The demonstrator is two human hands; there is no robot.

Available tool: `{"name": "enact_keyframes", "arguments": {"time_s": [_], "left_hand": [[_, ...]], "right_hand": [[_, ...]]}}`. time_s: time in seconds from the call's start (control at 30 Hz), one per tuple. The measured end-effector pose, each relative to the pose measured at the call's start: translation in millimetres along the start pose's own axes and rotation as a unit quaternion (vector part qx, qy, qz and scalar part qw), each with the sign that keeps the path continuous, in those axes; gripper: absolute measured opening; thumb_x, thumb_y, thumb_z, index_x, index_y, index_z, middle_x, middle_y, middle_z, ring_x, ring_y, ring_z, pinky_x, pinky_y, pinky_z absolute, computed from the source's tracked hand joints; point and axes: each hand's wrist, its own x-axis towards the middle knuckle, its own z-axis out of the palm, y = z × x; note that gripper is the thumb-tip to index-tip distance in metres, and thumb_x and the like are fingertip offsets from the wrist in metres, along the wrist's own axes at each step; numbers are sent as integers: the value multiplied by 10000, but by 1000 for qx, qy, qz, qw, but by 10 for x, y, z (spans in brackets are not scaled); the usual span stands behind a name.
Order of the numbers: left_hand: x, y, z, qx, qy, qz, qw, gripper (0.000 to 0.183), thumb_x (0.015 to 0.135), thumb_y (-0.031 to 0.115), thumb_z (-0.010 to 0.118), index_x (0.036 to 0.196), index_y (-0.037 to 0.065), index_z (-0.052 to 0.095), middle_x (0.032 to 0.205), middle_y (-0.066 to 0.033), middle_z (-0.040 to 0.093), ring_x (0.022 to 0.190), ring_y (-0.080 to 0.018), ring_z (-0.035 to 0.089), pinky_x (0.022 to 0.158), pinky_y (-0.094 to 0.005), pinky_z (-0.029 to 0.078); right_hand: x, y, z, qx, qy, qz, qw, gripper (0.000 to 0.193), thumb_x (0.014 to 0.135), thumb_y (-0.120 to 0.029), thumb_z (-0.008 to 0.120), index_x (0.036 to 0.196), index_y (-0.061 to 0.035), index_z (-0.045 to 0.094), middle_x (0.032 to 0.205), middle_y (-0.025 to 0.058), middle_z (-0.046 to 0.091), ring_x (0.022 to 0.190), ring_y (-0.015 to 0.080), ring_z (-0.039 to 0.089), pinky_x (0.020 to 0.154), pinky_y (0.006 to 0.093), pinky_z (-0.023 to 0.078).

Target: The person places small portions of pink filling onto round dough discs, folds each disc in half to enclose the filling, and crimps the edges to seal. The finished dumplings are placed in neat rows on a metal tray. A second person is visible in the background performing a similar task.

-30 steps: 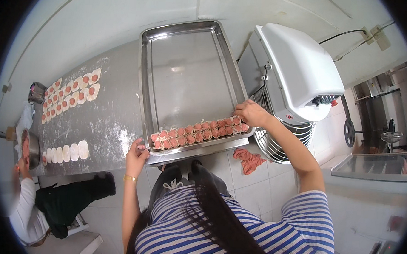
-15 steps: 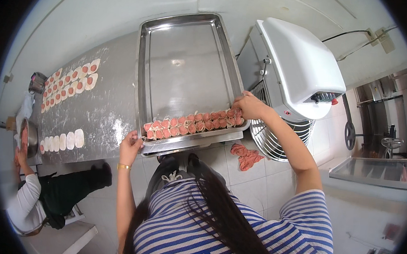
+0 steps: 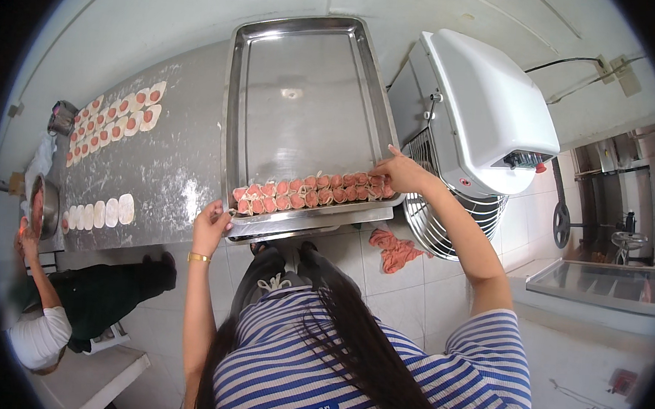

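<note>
Dumplings (image 3: 312, 191) with pink filling showing on top sit in two rows along the near edge of a steel tray (image 3: 295, 121), which lies at the right end of the grey desk (image 3: 175, 145). The person's left hand (image 3: 211, 224) is at the tray's near left corner, fingers curled — whether its grip has hold of the rim cannot be told. The right hand (image 3: 403, 173) is over the right end of the rows, one finger pointing out and the others bent; what its grip holds, if anything, is hidden. Leftward on the desk lie filling-topped wrappers (image 3: 116, 131) and plain wrappers (image 3: 111, 212) — both in rows.
</note>
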Motion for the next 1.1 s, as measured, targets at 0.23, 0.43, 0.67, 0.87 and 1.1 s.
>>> {"name": "enact_keyframes", "arguments": {"time_s": [0.23,0.43,0.67,0.87,1.1], "left_hand": [[14,0,20,-3,4,1,1000,407,818,10,624,1194,-76,495,961,-70,553,721,-111,593,574,-207,506],[17,13,-23,6,-7,-9,1000,406,811,16,632,1185,-75,506,949,-73,559,705,-110,596,574,-206,509],[34,-11,-27,-3,-18,2,1000,388,811,9,629,1176,-63,515,944,-74,561,714,-110,603,581,-204,521],[3,40,6,-25,-15,-39,999,278,829,-4,603,1095,-56,542,896,-61,554,733,-106,598,616,-224,564],[-32,78,72,-75,-8,-54,996,164,837,2,595,995,-29,567,832,-49,562,682,-100,585,609,-231,569]], "right_hand": [[174,25,110,117,158,-30,980,565,663,63,482,1187,-120,590,1096,93,630,1012,279,590,1123,476,167],[311,-127,19,148,-40,-5,988,510,695,40,534,1185,-90,592,1096,115,635,992,296,607,1095,421,254],[399,-130,35,276,48,-41,959,537,718,52,504,1232,-94,559,1163,106,614,1032,251,599,1040,368,293],[525,-353,28,344,-70,-10,936,521,737,55,513,1244,-60,545,1173,140,602,1091,230,562,946,295,412],[706,-292,99,443,-2,-32,896,512,743,50,447,1231,-52,562,1151,112,624,1002,208,592,898,305,450]]}}
